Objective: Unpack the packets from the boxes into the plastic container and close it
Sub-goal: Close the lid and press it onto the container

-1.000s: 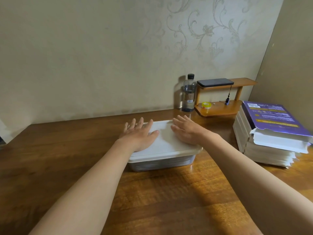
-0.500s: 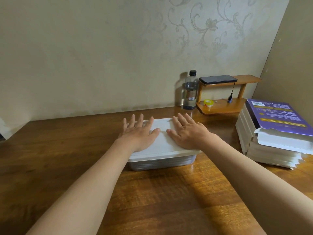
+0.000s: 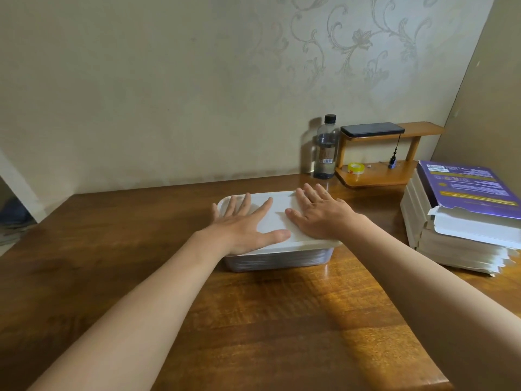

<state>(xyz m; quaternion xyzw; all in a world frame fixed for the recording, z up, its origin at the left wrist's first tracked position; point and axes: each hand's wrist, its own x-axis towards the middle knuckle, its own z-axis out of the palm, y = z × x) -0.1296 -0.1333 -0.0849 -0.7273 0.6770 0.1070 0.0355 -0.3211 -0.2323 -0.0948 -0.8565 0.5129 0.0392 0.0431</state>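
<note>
Dim, warm light fell; a bright patch glared on the bench (image 3: 352, 320). Edges bowed; detail was soft.

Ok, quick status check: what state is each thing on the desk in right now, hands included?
Plastic container: lid on, packets stacked inside.
Lid: flat on top, both palms on it.
Left hand: open, flat on lid.
Right hand: open, flat on lid.
Boxes: stacked, top flap torn open.
Bottle: upright, capped.
</note>
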